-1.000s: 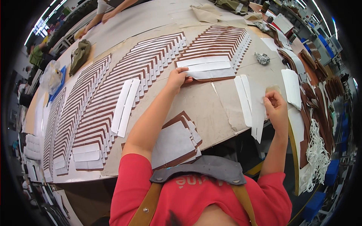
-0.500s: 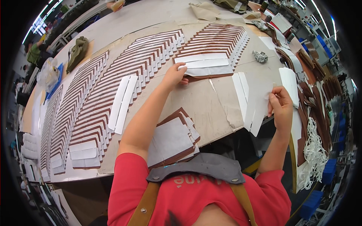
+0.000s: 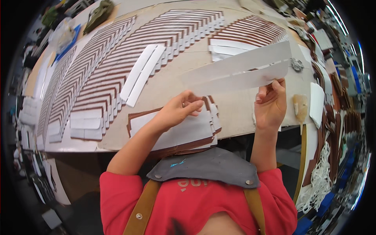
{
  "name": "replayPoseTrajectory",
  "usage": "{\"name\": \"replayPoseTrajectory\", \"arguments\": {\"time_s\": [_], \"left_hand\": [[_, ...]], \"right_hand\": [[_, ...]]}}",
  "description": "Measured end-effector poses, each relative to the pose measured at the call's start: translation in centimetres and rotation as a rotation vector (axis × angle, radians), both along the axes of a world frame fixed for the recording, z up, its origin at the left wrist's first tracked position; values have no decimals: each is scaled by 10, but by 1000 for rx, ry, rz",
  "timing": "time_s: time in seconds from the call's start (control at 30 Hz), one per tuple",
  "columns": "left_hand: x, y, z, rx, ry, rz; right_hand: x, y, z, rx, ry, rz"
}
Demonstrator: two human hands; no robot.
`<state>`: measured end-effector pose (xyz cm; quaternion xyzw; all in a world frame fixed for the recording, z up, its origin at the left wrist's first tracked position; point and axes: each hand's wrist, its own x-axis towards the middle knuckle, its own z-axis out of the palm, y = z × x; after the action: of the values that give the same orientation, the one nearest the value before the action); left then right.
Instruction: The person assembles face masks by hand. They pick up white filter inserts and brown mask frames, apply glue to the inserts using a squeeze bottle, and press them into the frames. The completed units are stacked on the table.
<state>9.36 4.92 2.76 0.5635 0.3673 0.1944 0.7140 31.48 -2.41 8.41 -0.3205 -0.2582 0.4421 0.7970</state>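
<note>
Strip (image 3: 250, 58) lifted — right hand (image 3: 271, 103), beige table (image 3: 239, 121), workshop (image 3: 354, 105)

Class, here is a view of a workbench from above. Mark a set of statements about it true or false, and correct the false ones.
1. The right hand grips a pale sheet. True.
2. The left hand is on the olive bag. False: it is by the stack of brown-edged pieces at the table's near edge.
3. Overlapping brown-and-white pieces lie in several rows. True.
4. The person's shirt is blue. False: it is red.
5. The tangle of white cord is at the far left. False: it is at the right.
</note>
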Motion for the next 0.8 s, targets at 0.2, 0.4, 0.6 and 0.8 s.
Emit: {"name": "replayPoseTrajectory", "arguments": {"time_s": [0.2,0.4,0.6,0.8], "left_hand": [[-36,-29,-9,-237,-391,537],[-77,-49,-4,116,-305,702],[-117,-71,-11,179,-130,859],[-134,-106,-25,477,392,677]], "right_hand": [[-40,12,-25,-144,184,132],[-48,12,-39,-123,-91,155],[-70,-13,-62,-353,-436,132],[-64,-38,-88,-478,-638,347]]}}
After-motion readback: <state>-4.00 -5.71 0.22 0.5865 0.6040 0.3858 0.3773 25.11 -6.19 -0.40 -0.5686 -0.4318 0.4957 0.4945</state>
